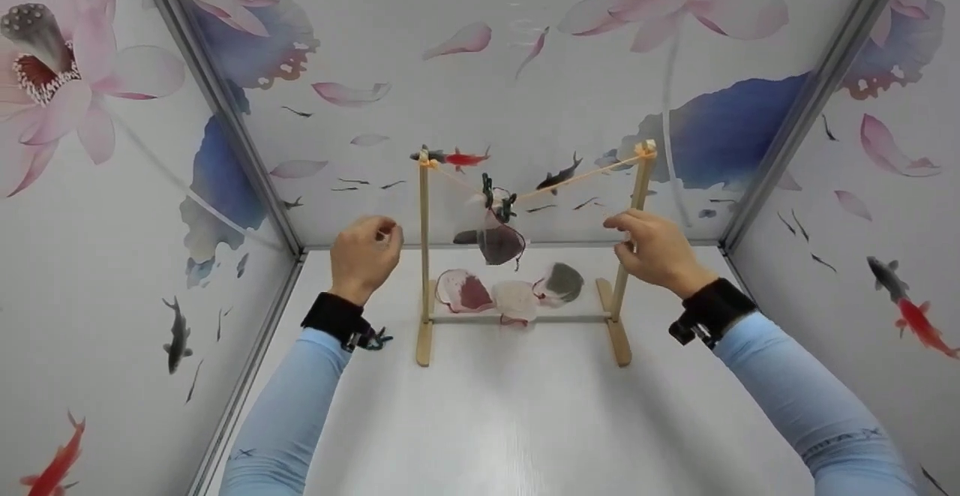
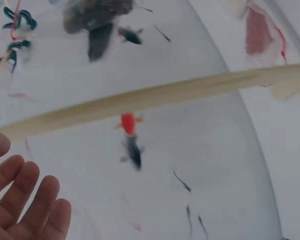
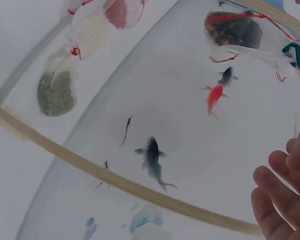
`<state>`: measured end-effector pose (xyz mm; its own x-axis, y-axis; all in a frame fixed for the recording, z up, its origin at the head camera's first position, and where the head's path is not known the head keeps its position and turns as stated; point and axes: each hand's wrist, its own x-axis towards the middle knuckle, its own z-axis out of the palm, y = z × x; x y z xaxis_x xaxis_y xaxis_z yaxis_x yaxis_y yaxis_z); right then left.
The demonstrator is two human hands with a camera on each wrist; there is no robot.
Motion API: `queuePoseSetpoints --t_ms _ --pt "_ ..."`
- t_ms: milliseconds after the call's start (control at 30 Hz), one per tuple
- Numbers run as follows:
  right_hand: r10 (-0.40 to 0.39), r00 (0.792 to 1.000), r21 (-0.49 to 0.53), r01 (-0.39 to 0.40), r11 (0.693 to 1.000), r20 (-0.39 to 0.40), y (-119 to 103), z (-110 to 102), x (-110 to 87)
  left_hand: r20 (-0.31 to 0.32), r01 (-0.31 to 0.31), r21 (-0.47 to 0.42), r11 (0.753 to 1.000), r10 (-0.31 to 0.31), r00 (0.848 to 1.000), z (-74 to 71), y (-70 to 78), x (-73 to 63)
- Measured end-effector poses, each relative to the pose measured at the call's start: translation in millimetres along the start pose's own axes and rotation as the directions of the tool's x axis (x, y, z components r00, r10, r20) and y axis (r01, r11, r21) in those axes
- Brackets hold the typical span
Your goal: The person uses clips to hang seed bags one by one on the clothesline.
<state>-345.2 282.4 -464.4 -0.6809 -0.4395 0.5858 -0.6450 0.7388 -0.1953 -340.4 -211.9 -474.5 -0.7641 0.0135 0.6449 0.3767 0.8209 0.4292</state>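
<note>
My left hand (image 1: 365, 256) hovers just left of the rack's left wooden post (image 1: 424, 233), fingers loosely bent and holding nothing. Level with it, my right hand (image 1: 660, 248) is beside the right post (image 1: 641, 181), also without anything in its fingers. An orange string (image 1: 577, 178) runs between the post tops and sags in the middle. From its low point a sheer drawstring pouch (image 1: 501, 243) with dark contents hangs by dark green clips (image 1: 504, 207). Red cord edges this pouch (image 3: 235, 31) in the right wrist view.
Between the rack's feet lie a pouch with reddish contents (image 1: 472, 293), a cream pouch (image 1: 514, 299) and a grey-green one (image 1: 564, 283). Another dark green clip (image 1: 379, 339) is on the white table near my left wrist. Printed panels (image 1: 465, 83) enclose the table.
</note>
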Motion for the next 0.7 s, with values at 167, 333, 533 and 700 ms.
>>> queuePoseSetpoints --t_ms 167,333,533,700 --pt "0.108 0.993 -0.035 -0.110 0.993 -0.045 20.6 4.6 -38.2 0.058 0.167 0.096 0.981 -0.173 0.983 -5.3 -49.3 -29.3" --pt "0.252 0.967 -0.056 -0.250 0.967 0.032 32.7 13.0 -66.5 0.187 0.352 0.182 0.918 -0.384 0.904 -1.6 -93.4 -66.4" --pt "0.330 0.933 -0.050 -0.326 0.944 0.145 39.6 24.9 -92.0 0.390 0.525 0.269 0.808 -0.589 0.707 21.5 -130.5 -123.4" --pt "0.344 0.915 -0.040 -0.343 0.938 0.210 41.5 27.2 -102.7 0.537 0.528 0.342 0.777 -0.623 0.569 50.7 -151.7 -176.1"
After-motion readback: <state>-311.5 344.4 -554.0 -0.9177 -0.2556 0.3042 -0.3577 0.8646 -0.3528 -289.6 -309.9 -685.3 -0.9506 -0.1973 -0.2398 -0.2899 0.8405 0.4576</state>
